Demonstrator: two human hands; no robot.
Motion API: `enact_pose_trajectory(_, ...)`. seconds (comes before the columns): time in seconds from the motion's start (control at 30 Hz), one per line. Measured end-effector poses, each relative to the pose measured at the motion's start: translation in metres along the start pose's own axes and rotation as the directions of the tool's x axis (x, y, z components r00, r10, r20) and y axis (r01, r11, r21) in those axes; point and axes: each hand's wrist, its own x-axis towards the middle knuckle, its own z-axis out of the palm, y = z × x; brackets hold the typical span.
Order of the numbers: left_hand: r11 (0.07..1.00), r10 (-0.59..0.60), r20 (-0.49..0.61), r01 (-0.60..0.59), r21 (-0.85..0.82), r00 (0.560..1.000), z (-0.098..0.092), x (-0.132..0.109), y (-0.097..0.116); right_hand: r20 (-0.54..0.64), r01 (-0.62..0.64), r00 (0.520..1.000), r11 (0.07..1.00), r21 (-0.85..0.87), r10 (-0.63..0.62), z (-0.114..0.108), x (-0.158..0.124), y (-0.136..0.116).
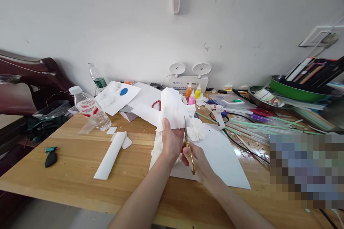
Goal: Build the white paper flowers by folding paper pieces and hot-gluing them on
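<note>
My left hand [171, 141] is closed on a white tissue sheet [172, 109], which it holds upright above the wooden table [72, 157]. My right hand [197, 161] grips gold-handled scissors [188, 143]. Their blades point up along the tissue's right edge. Just behind the hands a fluffy white tissue ball [197, 130] lies on a large white paper sheet [220, 157].
A folded white paper strip [110, 155] lies to the left, with two plastic water bottles [91, 109] behind it. A glue gun [220, 116], small paint bottles [194, 94], glue sticks and a green pan [295, 91] crowd the right. A black key fob [50, 157] sits at the far left.
</note>
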Motion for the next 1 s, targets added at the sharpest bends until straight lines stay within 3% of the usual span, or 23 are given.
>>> enact_pose_trajectory(0.2, 0.999, 0.022, 0.077, -0.018, -0.051, 0.997, -0.0036, 0.0016, -0.0011, -0.006, -0.004, 1.0, 1.0, -0.006, 0.004, -0.0002, 0.0008, 0.0027)
enact_pose_trajectory(0.33, 0.999, 0.025, 0.018, -0.024, -0.037, 1.0, -0.0014, 0.0019, 0.0, -0.013, -0.025, 1.0, 1.0, -0.006, 0.025, -0.0004, 0.001, 0.0029)
enact_pose_trajectory(0.8, 0.998, -0.021, -0.039, 0.019, -0.068, 0.999, 0.0028, 0.0014, 0.003, -0.042, -0.058, 0.997, 0.998, -0.024, 0.057, 0.0017, 0.0015, 0.0063)
enact_pose_trajectory(1.0, 0.998, -0.033, 0.004, 0.033, -0.055, 0.999, 0.0013, 0.002, 0.0035, -0.065, -0.109, 0.992, 0.992, -0.06, 0.105, 0.0013, 0.003, 0.0057)
